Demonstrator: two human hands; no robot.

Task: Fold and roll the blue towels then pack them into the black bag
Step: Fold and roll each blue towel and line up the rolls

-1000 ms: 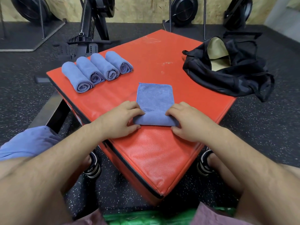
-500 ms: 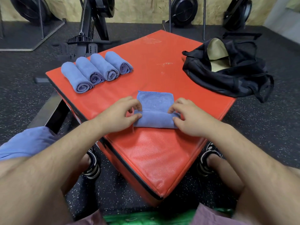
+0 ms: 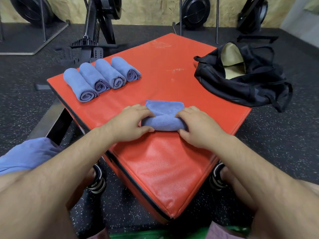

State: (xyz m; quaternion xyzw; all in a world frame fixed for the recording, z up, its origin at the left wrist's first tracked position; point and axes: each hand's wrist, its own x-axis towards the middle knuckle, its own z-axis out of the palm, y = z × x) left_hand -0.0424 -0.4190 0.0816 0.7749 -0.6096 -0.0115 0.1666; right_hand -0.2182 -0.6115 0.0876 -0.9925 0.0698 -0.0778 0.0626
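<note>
Red padded box [image 3: 155, 80], vinyl top with a woven grain, black piping along the near edges; one corner points toward the person, the far corner toward the wall. Scuffed pale marks on the top near the far corner and toward the right side.

Partly rolled blue towel [image 3: 164, 119] lies at the middle of the top, slightly toward the near corner. Its near part is a tight roll; a short flat flap reaches toward the far corner. Left hand [image 3: 128, 124] curls over the roll's left end, thumb under the near side, fingers over the top. Right hand [image 3: 198, 126] does the same at the right end. Both pinch the roll against the pad.

Four rolled towels [image 3: 101, 77] sit side by side, touching, near the left corner, spiral ends facing the person. Black bag [image 3: 245, 83] slumps at the right corner, mouth open, tan lining showing; part of it and a strap hang past the edge.

More blue cloth [image 3: 29, 152] lies over the person's left knee (folded or loose, cannot tell).

Room: dark speckled rubber floor [image 3: 276, 135], chipboard wall [image 3: 155, 9] behind. Black exercise machine frame [image 3: 96, 31] stands beyond the left corner; round black fan housings on stands along the wall. Shoes show on either side of the box below.
</note>
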